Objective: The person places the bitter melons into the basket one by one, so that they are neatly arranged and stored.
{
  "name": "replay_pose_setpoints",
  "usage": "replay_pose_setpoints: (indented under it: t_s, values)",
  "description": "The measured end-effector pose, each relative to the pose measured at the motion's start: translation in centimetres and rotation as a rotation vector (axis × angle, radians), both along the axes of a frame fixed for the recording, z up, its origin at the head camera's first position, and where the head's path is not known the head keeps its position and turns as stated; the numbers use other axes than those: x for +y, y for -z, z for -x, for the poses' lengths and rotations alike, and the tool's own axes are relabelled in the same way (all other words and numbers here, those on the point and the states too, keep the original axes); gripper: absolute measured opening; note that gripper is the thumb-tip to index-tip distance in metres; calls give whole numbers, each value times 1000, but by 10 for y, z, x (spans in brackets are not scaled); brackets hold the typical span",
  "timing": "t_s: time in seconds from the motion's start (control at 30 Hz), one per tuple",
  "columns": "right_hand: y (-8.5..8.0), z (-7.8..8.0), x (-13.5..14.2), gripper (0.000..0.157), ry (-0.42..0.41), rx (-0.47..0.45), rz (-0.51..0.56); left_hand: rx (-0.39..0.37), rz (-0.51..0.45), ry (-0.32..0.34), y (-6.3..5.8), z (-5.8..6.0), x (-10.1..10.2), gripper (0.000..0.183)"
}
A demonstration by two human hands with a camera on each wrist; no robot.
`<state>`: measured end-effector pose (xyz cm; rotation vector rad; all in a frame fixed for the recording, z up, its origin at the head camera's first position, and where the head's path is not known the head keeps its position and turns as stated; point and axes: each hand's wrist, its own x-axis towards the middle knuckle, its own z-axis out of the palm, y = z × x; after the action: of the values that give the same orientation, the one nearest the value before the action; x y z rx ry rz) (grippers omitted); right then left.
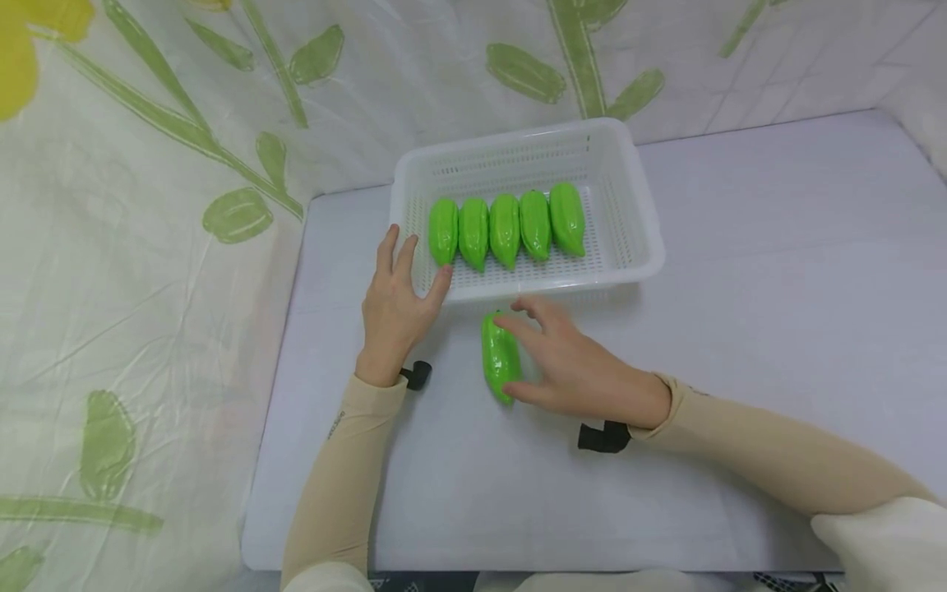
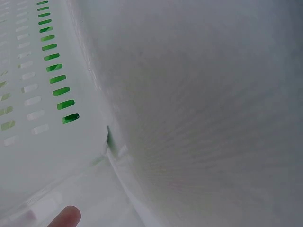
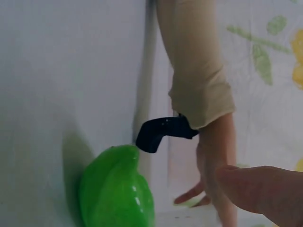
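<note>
A white perforated plastic basket holds several glossy green star fruits in a row. Another green star fruit lies on the table in front of the basket, pointed end toward the person. Fingers spread, the left hand is at the basket's front left corner; whether it touches the rim I cannot tell. The right hand hovers at the loose star fruit with thumb and fingers apart around its right side. In the right wrist view, the thumb stands off from that star fruit.
A pale cloth covers the table. Behind and to the left hangs a white curtain with green leaf and yellow flower prints. Small black devices are worn at both wrists, beside beige sleeves.
</note>
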<state>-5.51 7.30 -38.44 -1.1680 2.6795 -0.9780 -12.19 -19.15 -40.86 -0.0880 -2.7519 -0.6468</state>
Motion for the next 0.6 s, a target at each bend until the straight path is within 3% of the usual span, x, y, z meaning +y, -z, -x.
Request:
replay_pose_setpoints:
  t_s: [0.37,0.6]
  values:
    - [24,14,-21,74,32,-35,-70,-9,-3,-6,0,0,0,75]
    - [29,18,-32,75,56,-79,-135,0,-3,-1,1,1,0,75]
